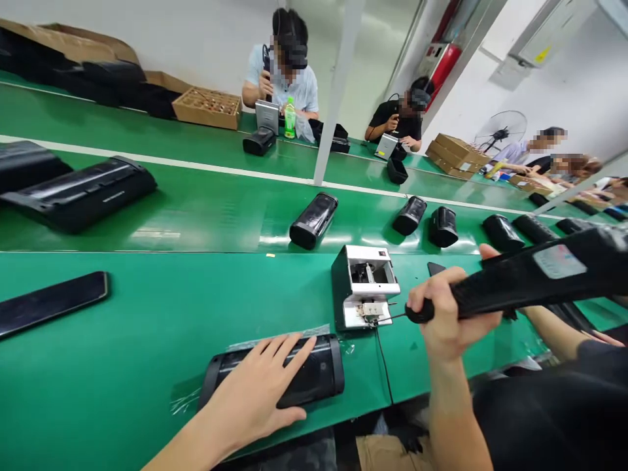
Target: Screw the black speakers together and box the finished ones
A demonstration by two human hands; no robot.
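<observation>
My left hand lies with fingers spread on top of a glossy black speaker-like housing near the front edge of the green table. Clear plastic film shows along its back side. A long black power screwdriver with a white label is in my right hand, fingers wrapped round its front part. Its thin bit points left and reaches the front of a white and black screw feeder, beside the metal block; whether it holds a screw is too small to tell.
Black housings stand along the green conveyor behind. A dark flat device lies at left. One person in black is close at right; others sit across. A cable runs from the feeder over the front edge.
</observation>
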